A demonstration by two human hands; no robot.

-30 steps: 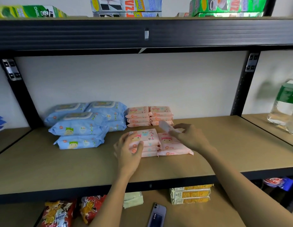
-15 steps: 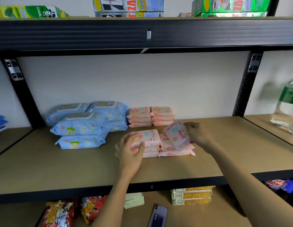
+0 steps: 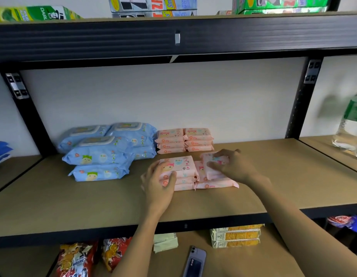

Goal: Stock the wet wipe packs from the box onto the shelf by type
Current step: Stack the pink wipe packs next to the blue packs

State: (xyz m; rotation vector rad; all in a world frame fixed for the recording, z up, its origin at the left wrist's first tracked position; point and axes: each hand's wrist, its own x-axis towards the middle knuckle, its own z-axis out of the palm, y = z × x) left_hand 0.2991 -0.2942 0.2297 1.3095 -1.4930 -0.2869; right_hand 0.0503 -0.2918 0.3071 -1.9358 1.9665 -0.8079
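The right hand [image 3: 236, 166] is bringing the pink pack [image 3: 212, 162], held tilted on edge half a second ago, down flat onto the front right pink stack [image 3: 215, 181]. Its fingers [image 3: 215, 166] are now spreading over the pack's top.

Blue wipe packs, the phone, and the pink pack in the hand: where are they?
blue wipe packs [image 3: 99, 152]: head view, front of the upper pack.
phone [image 3: 194, 261]: head view, its back.
pink pack [image 3: 213, 159]: head view, top face, under the right hand [image 3: 235, 166].
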